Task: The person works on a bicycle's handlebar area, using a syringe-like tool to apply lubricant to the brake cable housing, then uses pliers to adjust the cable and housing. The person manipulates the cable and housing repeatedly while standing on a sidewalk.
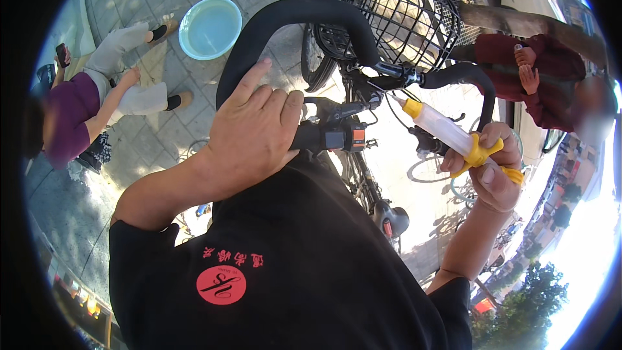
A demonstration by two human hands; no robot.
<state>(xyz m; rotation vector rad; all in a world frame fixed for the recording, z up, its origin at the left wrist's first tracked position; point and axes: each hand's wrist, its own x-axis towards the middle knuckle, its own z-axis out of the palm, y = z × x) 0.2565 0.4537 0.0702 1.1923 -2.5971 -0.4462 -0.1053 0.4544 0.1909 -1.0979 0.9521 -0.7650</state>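
Observation:
My left hand (249, 120) is closed around the left end of a bicycle handlebar (308, 137), with the index finger stretched up along a thick black padded bar (262, 23). Right beside that hand sits a switch block (343, 139) with orange and grey buttons, and a lever lies just above it. On the other side, my right hand (495, 168) grips a large clear syringe (444, 126) by its yellow finger loops. Its yellow nozzle cap and thin tip point up and left, toward the middle of the handlebar. Whether the barrel holds liquid I cannot tell.
A black wire basket (392, 10) stands ahead of the handlebar. To the left, a pale blue basin (210, 28) rests on the paving, near a seated person (84, 100) holding a phone. Another person in dark red (528, 74) is at the right. A bicycle saddle (392, 218) shows lower down.

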